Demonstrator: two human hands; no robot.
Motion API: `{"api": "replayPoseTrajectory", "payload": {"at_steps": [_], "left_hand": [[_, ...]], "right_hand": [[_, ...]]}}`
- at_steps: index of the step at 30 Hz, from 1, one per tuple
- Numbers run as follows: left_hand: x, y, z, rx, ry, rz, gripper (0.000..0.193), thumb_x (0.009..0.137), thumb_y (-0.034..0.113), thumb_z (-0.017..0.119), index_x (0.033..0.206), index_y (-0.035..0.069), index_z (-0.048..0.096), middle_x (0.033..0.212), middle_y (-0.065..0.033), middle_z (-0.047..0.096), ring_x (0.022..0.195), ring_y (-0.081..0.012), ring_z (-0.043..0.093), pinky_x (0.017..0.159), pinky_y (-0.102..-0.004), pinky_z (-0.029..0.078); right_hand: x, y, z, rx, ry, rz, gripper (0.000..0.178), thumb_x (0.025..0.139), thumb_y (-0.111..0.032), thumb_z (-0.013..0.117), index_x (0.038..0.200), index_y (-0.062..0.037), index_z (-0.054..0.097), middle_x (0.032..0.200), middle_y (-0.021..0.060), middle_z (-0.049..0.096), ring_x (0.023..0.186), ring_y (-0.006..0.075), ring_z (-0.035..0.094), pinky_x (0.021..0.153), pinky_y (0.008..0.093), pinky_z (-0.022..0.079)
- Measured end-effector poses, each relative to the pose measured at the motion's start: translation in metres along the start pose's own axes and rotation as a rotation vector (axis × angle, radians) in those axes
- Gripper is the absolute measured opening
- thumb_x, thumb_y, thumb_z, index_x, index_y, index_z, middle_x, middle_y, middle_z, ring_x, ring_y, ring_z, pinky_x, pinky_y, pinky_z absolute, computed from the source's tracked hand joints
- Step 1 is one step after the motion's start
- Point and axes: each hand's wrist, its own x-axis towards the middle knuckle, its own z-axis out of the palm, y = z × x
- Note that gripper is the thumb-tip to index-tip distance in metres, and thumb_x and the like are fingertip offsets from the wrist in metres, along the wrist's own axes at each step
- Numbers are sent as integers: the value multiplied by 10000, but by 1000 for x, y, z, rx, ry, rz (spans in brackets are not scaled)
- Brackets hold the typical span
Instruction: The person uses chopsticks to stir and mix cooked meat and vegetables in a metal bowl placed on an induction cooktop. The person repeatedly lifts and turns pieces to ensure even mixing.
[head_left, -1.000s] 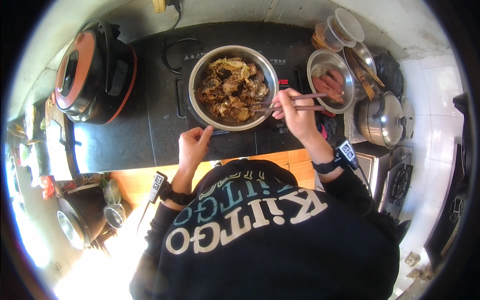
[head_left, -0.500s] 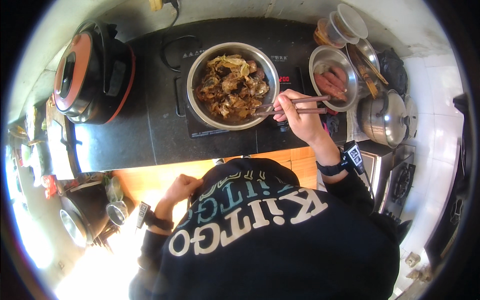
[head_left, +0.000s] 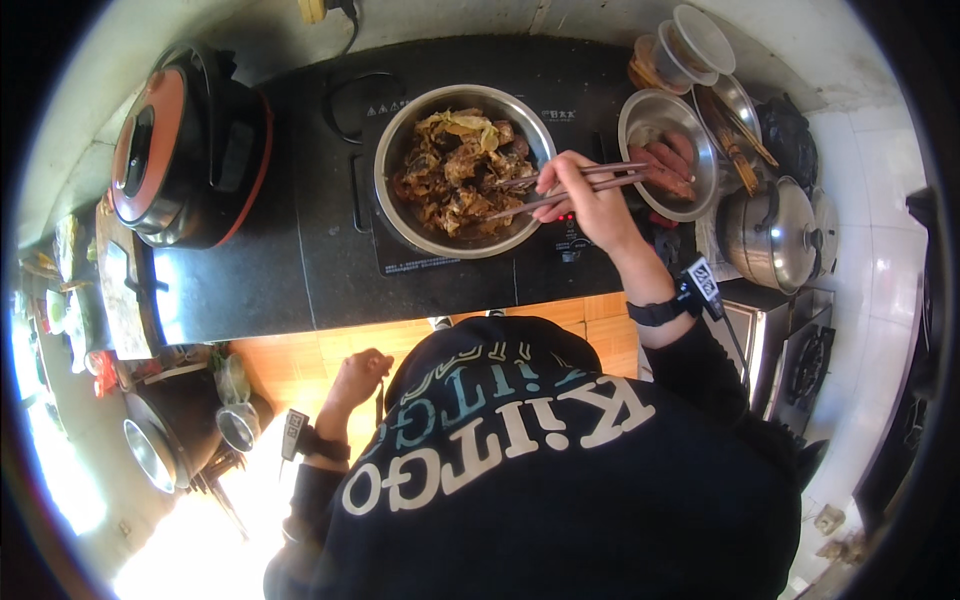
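Over on the black counter (head_left: pixel 260 260), a wide steel bowl (head_left: pixel 383 195) is sitting on a flat black cooktop (head_left: pixel 390 250), and brown, saucy-looking chunks of food (head_left: pixel 465 165) are filling its middle. So I'm using that steel bowl as my landmark. At its right side, the person's right hand (head_left: pixel 590 200) is hovering by the rim, fingers clamping a pair of dark chopsticks (head_left: pixel 620 167). The tips are standing apart and pointing into the food's right part; I'm not managing to tell if a piece is caught between them.

Below and left of the steel bowl, off the counter's near edge, the left hand (head_left: pixel 360 378) is hanging beside the dark sweatshirt (head_left: pixel 560 480). Its fingers are curling loosely, but whether they're pinching anything, I honestly can't tell.

Right of the steel bowl, a smaller metal bowl (head_left: pixel 630 130) is holding long reddish pieces (head_left: pixel 668 165), with a lidded steel pot (head_left: pixel 765 235) sitting farther right and nearer the person. Stacked plastic tubs (head_left: pixel 700 45) are standing beyond that smaller one. Well left of the landmark, a big black-and-orange cooker (head_left: pixel 190 150) is hogging that end.
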Motion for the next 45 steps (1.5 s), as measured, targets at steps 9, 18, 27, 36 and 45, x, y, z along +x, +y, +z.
{"api": "replayPoseTrajectory", "payload": {"at_steps": [9, 18, 27, 36, 45], "left_hand": [[15, 71, -18, -346, 95, 333, 249, 914, 208, 618, 964, -33, 656, 805, -108, 690, 756, -172, 661, 687, -280, 520], [37, 142, -19, -767, 156, 402, 234, 949, 185, 579, 1056, -17, 631, 837, -62, 687, 658, -69, 559, 615, -202, 448], [44, 149, -12, -911, 256, 394, 205, 915, 175, 631, 978, -19, 638, 802, -66, 687, 607, -59, 536, 565, -188, 425], [54, 161, -1, -874, 383, 389, 189, 896, 165, 656, 829, -10, 628, 725, -52, 677, 544, -41, 502, 509, -183, 390], [58, 162, -3, -768, 443, 369, 208, 883, 151, 661, 770, -19, 620, 678, -50, 668, 580, -48, 564, 520, -195, 408]], "right_hand": [[-18, 12, 17, -246, -16, -334, 253, 986, -155, 501, 839, 26, 600, 767, 77, 627, 602, 131, 666, 517, 191, 522], [-42, 19, 19, -642, -86, -814, 71, 896, -70, 596, 839, -28, 606, 767, 79, 619, 642, 199, 643, 543, 263, 492], [-37, -41, 1, -232, 120, -90, 363, 1018, -280, 425, 839, -3, 576, 726, 59, 568, 575, 117, 635, 522, 197, 510], [-20, 2, 31, -255, 258, -81, 351, 1014, -236, 445, 822, 20, 591, 654, 61, 580, 534, 119, 629, 493, 203, 505], [-21, -19, 12, -125, 173, -40, 351, 1019, -290, 429, 909, 11, 573, 739, 77, 589, 578, 144, 649, 506, 195, 535]]}}
